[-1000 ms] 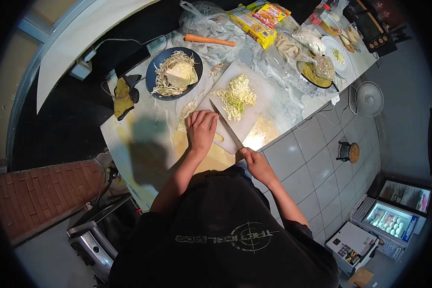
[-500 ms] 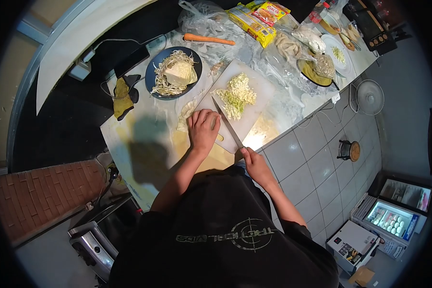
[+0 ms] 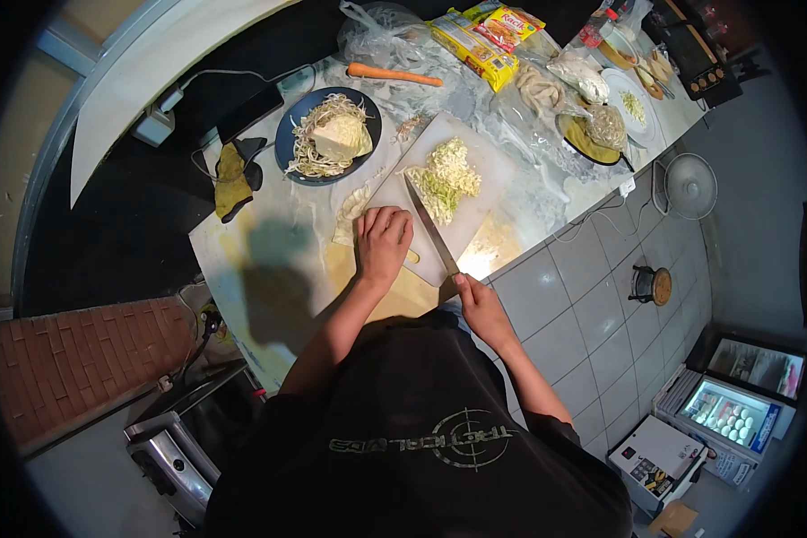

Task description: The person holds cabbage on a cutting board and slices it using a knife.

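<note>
At the left of the desk [image 3: 300, 208] sits a dark plate [image 3: 290, 121], heaped with bean sprouts [image 3: 307, 167] around a block of cabbage [image 3: 339, 138]. Just beside the plate, nearer the person, a loose leaf [image 3: 351, 215] lies against the cutting board's left side. The left hand [image 3: 386, 244] comes next, fingers bent and resting at the board's near-left edge; whether its grip pins anything underneath, I cannot tell. Beyond, a carrot [image 3: 394, 73] lies well apart from both hands. The knife [image 3: 432, 224] slants across the cutting board [image 3: 498, 166], its tip at the left edge of the shredded cabbage [image 3: 448, 179], which is piled at the middle of the board. The right hand [image 3: 480, 303] has its grip closed around the knife's handle at the board's near corner. Further right are yellow packets [image 3: 480, 56] and a pale plate [image 3: 651, 127] with some green shreds. The step in hand looks like cutting or gathering the shreds; the next move calls for a steady blade and left fingertips tucked clear of its edge.
</note>
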### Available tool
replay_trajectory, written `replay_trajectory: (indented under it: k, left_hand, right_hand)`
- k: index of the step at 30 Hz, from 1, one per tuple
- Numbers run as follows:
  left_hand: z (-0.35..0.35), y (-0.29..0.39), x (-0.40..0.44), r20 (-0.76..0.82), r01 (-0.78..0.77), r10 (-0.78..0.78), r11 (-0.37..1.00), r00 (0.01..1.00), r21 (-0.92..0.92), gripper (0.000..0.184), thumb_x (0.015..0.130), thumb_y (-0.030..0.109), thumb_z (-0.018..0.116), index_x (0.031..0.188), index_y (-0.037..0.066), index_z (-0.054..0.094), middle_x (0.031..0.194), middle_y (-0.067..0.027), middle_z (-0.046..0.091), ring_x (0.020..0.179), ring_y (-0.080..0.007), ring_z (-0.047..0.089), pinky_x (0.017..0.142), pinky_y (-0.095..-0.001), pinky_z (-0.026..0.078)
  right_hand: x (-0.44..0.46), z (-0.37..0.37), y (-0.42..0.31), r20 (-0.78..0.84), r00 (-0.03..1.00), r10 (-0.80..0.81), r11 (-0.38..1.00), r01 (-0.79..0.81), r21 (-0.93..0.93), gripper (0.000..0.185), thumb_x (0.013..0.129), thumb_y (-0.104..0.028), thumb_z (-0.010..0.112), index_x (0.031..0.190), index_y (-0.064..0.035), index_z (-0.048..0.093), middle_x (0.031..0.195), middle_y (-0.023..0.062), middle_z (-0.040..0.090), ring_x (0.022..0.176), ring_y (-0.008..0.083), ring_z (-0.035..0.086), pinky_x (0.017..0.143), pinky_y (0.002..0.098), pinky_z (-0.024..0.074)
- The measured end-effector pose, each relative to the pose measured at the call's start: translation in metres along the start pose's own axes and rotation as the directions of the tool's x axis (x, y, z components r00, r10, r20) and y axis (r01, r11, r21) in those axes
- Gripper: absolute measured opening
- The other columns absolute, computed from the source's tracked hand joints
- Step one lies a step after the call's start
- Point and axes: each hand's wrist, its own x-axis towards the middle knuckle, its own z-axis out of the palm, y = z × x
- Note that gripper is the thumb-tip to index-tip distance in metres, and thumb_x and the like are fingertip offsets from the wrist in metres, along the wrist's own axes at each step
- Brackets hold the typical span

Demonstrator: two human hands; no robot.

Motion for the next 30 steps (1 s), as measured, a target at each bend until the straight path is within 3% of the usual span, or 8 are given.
replay_trajectory:
  k: [8,12,14,23,30]
  left_hand:
    - [-0.003,-0.001,-0.005,0.013,0.016,-0.015,0.994,1.000,-0.111,0.018,0.085,0.013,0.073,0.103,0.011,0.072,0.103,-0.0012,0.065,0.097,-0.0238,0.060,0.085,-0.0381,0.046]
    - [-0.001,-0.003,-0.006,-0.009,0.017,-0.018,0.993,1.000,-0.114,0.018,0.085,0.013,0.073,0.103,0.010,0.072,0.103,-0.0024,0.066,0.097,-0.0247,0.061,0.086,-0.0392,0.047]
    - [0.002,-0.006,-0.007,-0.012,0.020,-0.022,0.992,1.000,-0.123,0.017,0.085,0.011,0.073,0.102,0.010,0.071,0.102,-0.0039,0.065,0.097,-0.0261,0.060,0.086,-0.0402,0.048]
    - [0.000,-0.001,-0.003,0.008,0.082,-0.081,0.980,0.997,-0.183,0.015,0.084,0.010,0.075,0.098,0.008,0.071,0.098,-0.0071,0.061,0.097,-0.0285,0.058,0.088,-0.0410,0.047]
    - [0.003,-0.001,-0.004,0.028,0.100,-0.097,0.985,0.995,-0.144,0.013,0.086,0.015,0.074,0.097,0.010,0.070,0.100,-0.0046,0.061,0.099,-0.0271,0.057,0.089,-0.0411,0.046]
  right_hand:
    - [-0.010,0.005,-0.007,0.012,1.000,0.016,0.999,-0.016,-0.045,0.045,0.108,-0.037,0.041,0.104,0.0051,0.058,0.079,0.0339,0.062,0.084,0.0533,0.060,0.073,0.0556,0.0459]
    - [-0.013,0.005,-0.010,0.042,0.998,0.043,0.997,-0.040,-0.066,0.042,0.108,-0.035,0.041,0.105,0.0043,0.057,0.080,0.0341,0.063,0.084,0.0542,0.060,0.073,0.0561,0.0463]
    - [-0.016,0.009,-0.006,-0.030,0.999,-0.045,0.998,0.044,-0.055,0.041,0.108,-0.034,0.041,0.105,0.0039,0.057,0.079,0.0339,0.063,0.082,0.0545,0.060,0.072,0.0563,0.0464]
    - [-0.019,0.012,-0.004,-0.075,0.994,-0.081,0.987,0.070,-0.143,0.037,0.108,-0.031,0.042,0.101,0.0030,0.056,0.075,0.0338,0.062,0.078,0.0548,0.060,0.069,0.0591,0.0461]
    - [-0.018,0.010,-0.008,-0.057,0.997,-0.060,0.988,0.051,-0.144,0.037,0.108,-0.031,0.042,0.101,0.0026,0.055,0.074,0.0336,0.062,0.076,0.0547,0.060,0.069,0.0591,0.0461]
